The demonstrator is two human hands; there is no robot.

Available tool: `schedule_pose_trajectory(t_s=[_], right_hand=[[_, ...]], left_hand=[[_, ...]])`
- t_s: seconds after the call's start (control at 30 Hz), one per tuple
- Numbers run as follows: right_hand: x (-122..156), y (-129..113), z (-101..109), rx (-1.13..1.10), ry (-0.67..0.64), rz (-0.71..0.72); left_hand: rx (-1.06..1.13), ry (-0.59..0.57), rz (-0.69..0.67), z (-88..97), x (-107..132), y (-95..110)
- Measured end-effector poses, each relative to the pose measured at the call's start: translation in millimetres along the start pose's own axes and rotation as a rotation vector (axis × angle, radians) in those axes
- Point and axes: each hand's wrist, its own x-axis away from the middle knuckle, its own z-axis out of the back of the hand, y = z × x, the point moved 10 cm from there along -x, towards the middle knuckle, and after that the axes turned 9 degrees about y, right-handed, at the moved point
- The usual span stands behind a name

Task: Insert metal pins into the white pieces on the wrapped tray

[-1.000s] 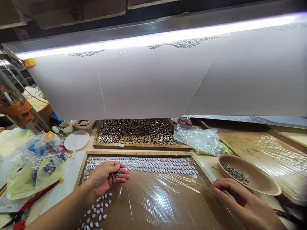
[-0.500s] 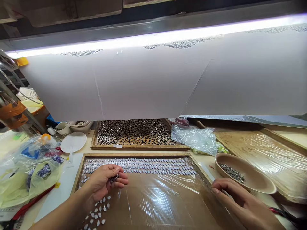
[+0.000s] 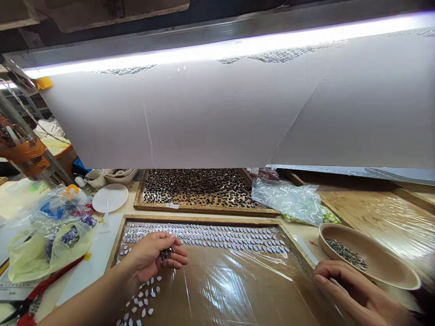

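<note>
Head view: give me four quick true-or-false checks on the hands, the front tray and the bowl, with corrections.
1. The left hand holds small dark pieces. True.
2. The oval bowl has a heap of small bits in it. True.
3. The right hand is inside that bowl. False: it is by the right edge of the front tray.
4. Pale leaf-shaped pieces cover the whole front tray. False: they lie along its far side and at its near left.

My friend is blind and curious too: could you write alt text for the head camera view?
A person's left grip cups small dark shiny bits above a wood-framed tray with rows of pale leaf-shaped pieces along its far side. The right grip is at the tray's right edge, near an oval bowl holding more small bits.
</note>
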Motion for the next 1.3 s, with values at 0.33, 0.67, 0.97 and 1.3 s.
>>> schedule_pose_trajectory(t_s=[0.33,0.67,0.97,1.3], right_hand=[[-3,-6,0,0.119,-0.108,-0.009],[-1,-31,15,0.009,-0.056,-0.107],[-4,-120,-84,0.013,-0.408,0.23],[-14,-171,-172,0.012,-0.397,0.555]], left_hand=[[-0.037,-0.039,0.052,-3.5,6,-3],[0.008,0.015,0.034,1.2,5,4],[0.135,0.102,-0.036,11.2,0,13],[0.176,0.074,-0.069,14.2,-3,18]])
